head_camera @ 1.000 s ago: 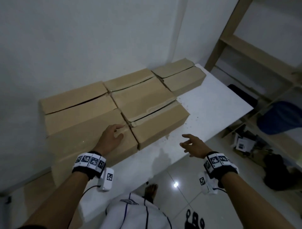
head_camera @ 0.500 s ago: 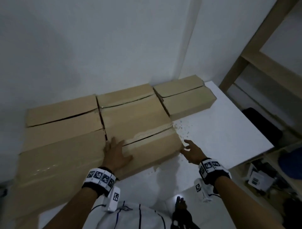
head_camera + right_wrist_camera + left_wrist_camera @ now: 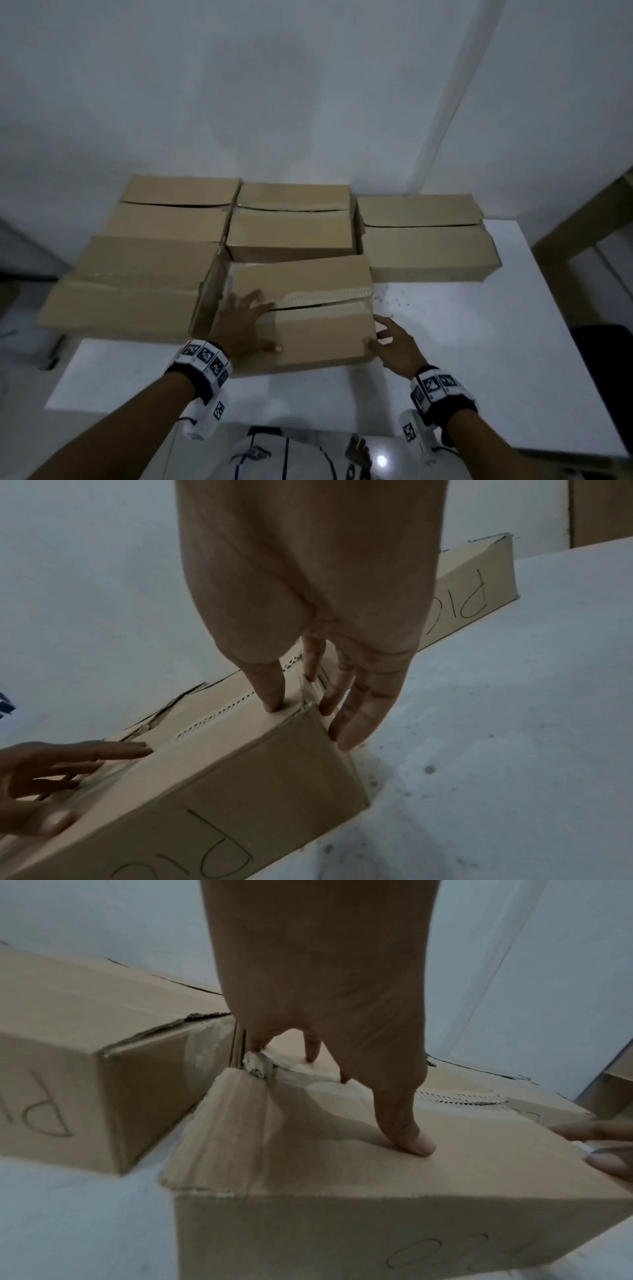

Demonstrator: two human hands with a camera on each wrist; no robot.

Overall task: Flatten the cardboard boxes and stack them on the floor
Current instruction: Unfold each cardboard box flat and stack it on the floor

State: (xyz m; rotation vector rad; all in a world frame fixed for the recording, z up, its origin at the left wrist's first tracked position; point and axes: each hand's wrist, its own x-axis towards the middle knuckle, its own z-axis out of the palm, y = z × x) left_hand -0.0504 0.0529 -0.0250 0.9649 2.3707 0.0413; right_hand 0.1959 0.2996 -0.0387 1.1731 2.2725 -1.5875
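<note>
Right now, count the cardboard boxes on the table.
5. Back row: left, middle, right. Front row: left box, and the front middle box under both hands. More could be hidden behind.

I stand at a white speckled tabletop (image 3: 462,342) against a plain pale grey wall (image 3: 274,85), wooden shelving frame (image 3: 582,222) to my right.

White table (image 3: 479,359), 5 cardboard boxes (image 3: 291,226)
</note>
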